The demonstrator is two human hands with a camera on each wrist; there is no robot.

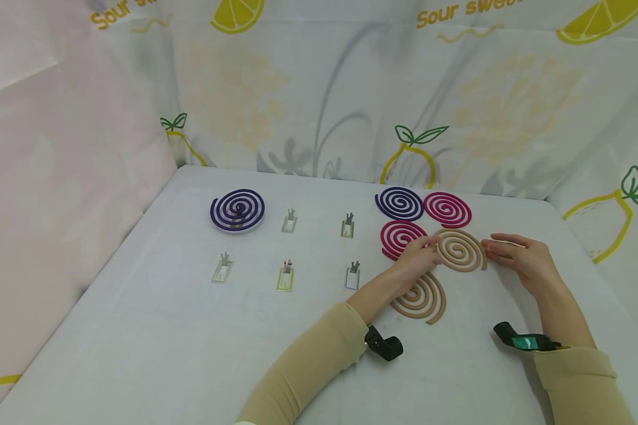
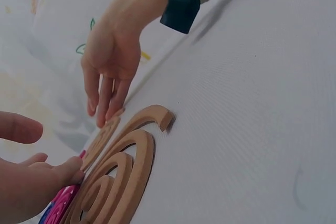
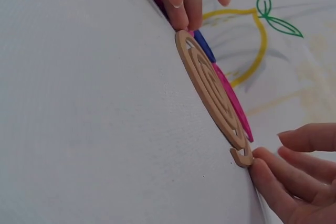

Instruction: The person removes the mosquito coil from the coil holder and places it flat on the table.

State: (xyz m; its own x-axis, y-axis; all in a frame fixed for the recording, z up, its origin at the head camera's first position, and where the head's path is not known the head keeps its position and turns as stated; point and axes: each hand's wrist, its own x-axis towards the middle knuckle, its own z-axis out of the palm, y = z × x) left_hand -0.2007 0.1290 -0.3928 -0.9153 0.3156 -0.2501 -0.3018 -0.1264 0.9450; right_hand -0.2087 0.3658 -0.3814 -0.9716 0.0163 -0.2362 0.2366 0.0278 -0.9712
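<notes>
A tan mosquito coil [image 1: 459, 250] lies between my two hands at the right of the table. My left hand [image 1: 419, 260] touches its left edge with the fingertips; the thumb stands apart from them in the left wrist view. On the opposite edge, fingertips of my right hand [image 3: 299, 177] rest against the coil's outer end, thumb raised. Below my left hand lies a second tan coil [image 1: 437, 298], partly hidden by that wrist. A magenta coil [image 1: 396, 236] sits just left of my left fingers, with another magenta coil [image 1: 448, 209] behind the touched one.
A dark purple coil [image 1: 399, 203] lies at the back of the group. Farther left, another purple coil [image 1: 237, 209] sits over a small metal piece. Several small metal coil stands, including a yellowish stand [image 1: 285, 278] and a bluish stand [image 1: 352, 277], are spread in rows.
</notes>
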